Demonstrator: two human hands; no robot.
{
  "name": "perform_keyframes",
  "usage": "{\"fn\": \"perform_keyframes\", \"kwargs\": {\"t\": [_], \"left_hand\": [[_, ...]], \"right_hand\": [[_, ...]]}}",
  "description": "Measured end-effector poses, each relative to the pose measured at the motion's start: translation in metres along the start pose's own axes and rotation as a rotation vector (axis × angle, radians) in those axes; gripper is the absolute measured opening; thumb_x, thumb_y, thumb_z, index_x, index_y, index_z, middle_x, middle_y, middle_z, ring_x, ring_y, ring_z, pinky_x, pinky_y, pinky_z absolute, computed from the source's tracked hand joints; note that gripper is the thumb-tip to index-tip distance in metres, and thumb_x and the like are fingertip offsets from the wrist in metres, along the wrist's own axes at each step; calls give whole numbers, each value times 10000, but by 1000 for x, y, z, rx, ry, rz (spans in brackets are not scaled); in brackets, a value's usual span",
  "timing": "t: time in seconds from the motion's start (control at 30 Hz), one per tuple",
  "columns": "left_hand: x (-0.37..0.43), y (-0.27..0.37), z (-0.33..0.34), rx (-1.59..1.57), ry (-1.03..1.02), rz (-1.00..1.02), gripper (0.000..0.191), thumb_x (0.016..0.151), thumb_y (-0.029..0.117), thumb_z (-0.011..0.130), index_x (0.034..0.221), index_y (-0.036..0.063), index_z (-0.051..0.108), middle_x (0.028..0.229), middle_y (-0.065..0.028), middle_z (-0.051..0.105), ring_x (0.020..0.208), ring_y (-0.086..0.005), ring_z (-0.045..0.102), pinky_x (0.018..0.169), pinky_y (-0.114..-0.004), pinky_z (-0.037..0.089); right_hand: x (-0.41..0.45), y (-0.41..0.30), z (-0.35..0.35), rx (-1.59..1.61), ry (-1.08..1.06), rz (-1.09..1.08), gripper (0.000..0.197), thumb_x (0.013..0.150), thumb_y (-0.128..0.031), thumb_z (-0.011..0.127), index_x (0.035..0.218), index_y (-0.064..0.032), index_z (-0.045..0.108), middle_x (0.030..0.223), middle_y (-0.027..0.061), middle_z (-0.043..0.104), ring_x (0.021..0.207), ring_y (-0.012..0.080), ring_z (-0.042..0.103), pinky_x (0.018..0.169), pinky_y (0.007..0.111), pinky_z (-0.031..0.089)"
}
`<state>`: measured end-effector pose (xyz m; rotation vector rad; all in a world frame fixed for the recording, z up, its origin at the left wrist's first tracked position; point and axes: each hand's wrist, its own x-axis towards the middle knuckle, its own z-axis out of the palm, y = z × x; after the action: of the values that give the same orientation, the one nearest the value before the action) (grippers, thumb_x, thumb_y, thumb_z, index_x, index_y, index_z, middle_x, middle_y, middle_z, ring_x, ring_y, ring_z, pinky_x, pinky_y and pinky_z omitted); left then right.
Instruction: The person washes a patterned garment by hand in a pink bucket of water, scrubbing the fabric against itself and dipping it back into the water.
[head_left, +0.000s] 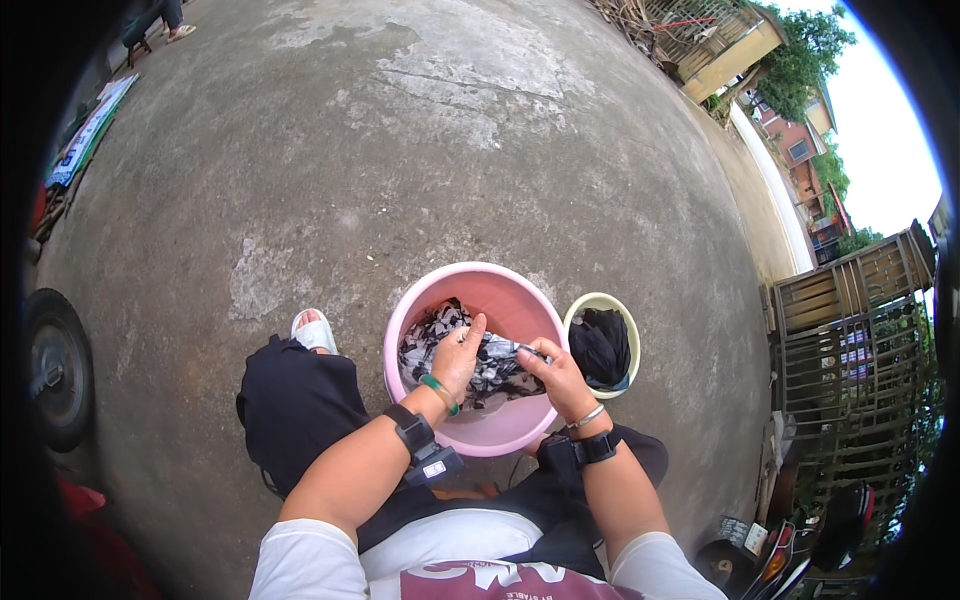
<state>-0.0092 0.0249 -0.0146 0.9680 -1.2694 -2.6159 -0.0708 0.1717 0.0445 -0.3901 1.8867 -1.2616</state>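
In front of me on the concrete stands a pink plastic basin (480, 442) with a wet black-and-white patterned cloth (431, 337) bunched inside it. Over the basin, my left hand (455, 365) grips one part of the cloth, thumb pointing up. Opposite it, my right hand (561, 379) pinches another part near the basin's right rim. A stretch of the fabric spans between both hands, and the rest lies in the basin. Some water appears to be at the basin's bottom.
A smaller pale-yellow bucket (636, 341) holding dark cloth (600, 349) stands against the basin's right side. A vehicle wheel (58, 370) is at far left. Parked at lower right is a motorcycle (780, 555), near a slatted fence (847, 360). A person's leg (171, 15) shows at top left.
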Motion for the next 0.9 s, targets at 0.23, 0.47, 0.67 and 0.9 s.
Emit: {"fn": "perform_keyframes", "kwargs": {"t": [0.23, 0.47, 0.67, 0.9], "left_hand": [[0, -9, -4, 230, 123, -14, 467, 832, 450, 534, 732, -4, 585, 630, -32, 547, 574, -107, 468, 561, -279, 391], [-16, -20, 19, -64, 69, -183, 394, 831, 426, 523, 715, 52, 574, 740, -77, 593, 648, -171, 535, 597, -299, 428], [4, -48, 3, -382, -123, -378, 310, 878, 321, 479, 649, 112, 470, 646, -17, 533, 509, -143, 490, 482, -269, 411], [31, -75, -34, -981, -1116, -450, 412, 819, 431, 535, 818, 26, 610, 836, -75, 572, 759, -145, 501, 621, -318, 397]], "right_hand": [[3, -11, 59, -130, 409, -514, 117, 866, -132, 518, 813, -29, 522, 698, 26, 533, 654, 111, 512, 622, 241, 423], [36, 12, 51, -784, 593, -477, 289, 846, -216, 494, 605, -83, 582, 574, 145, 553, 517, 299, 554, 474, 371, 441], [36, 10, 66, -637, 608, -568, 277, 820, -200, 556, 587, -51, 546, 560, 166, 522, 514, 339, 524, 491, 390, 420], [13, -19, 97, -664, 509, -716, 309, 857, -227, 516, 630, -22, 565, 576, 176, 528, 517, 333, 531, 479, 368, 412]]}}
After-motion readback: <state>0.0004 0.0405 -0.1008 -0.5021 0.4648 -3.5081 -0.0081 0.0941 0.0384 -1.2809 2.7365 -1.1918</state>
